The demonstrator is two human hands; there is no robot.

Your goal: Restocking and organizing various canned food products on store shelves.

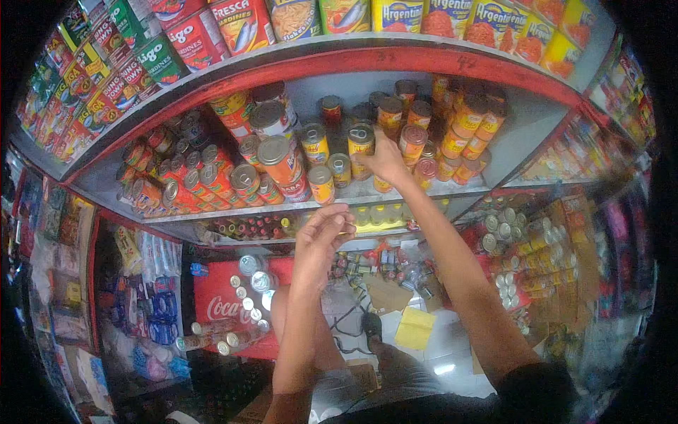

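My right hand (385, 159) reaches up into the middle shelf, its fingers wrapped round the side of a small yellow can (361, 138) with a silver pull-tab lid. That can stands upright, close above another small can (340, 169). My left hand (325, 230) hangs just below the shelf's front edge with its fingers curled in. Whether anything lies inside those fingers is hidden. Just above it, a small yellow-orange can (320, 185) stands at the shelf edge. Left of that rises a tall orange can (281, 166).
The red-edged upper shelf (296, 67) overhangs my hands, with sardine and meat cans on it. Stacked yellow cans (472, 127) stand right, red-orange cans (212, 177) left. Below are bottles, a red case (226, 283) with cans on it, and a yellow sheet (415, 328) on the floor.
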